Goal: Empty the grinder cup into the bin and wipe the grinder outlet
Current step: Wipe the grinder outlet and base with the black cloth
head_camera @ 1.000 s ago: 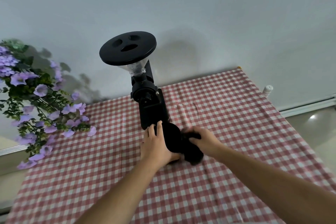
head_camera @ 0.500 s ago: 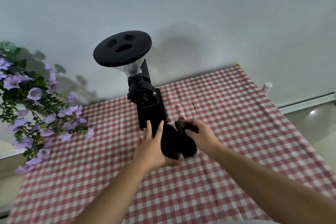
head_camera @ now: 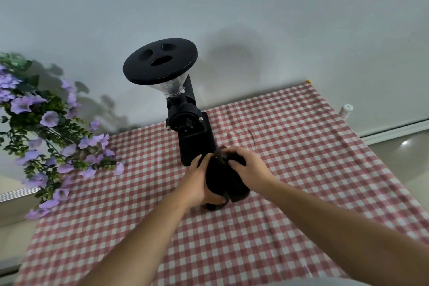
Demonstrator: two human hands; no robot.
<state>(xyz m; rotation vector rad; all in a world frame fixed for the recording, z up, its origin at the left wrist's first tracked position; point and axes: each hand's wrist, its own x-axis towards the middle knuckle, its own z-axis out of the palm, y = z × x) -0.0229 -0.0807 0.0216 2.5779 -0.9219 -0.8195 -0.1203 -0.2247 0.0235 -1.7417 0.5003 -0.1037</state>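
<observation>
A tall black coffee grinder (head_camera: 195, 137) with a clear funnel hopper and a round black lid stands upright on a table covered by a red-and-white checked cloth (head_camera: 290, 146), close to the pale wall behind it. Just in front of the grinder's base, both bare hands meet around a black cylindrical grinder cup (head_camera: 218, 179), which sits low over the cloth; whether its bottom touches the cloth cannot be told. The left hand (head_camera: 199, 183) wraps the cup's left side, fingers curled along the wall and the thumb hooked under the near edge. The right hand (head_camera: 249, 167) is closed over a dark crumpled cloth (head_camera: 238, 189) pressed against the cup's top and right side, fingertips bent down into the fabric, part of which hangs beside the cup. Both forearms reach in from the bottom of the view. At the left edge of the table a spray of purple artificial flowers (head_camera: 46, 121) with green leaves leans over the cloth, well apart from the hands. A small white bottle (head_camera: 346, 111) stands beyond the table's far right corner
</observation>
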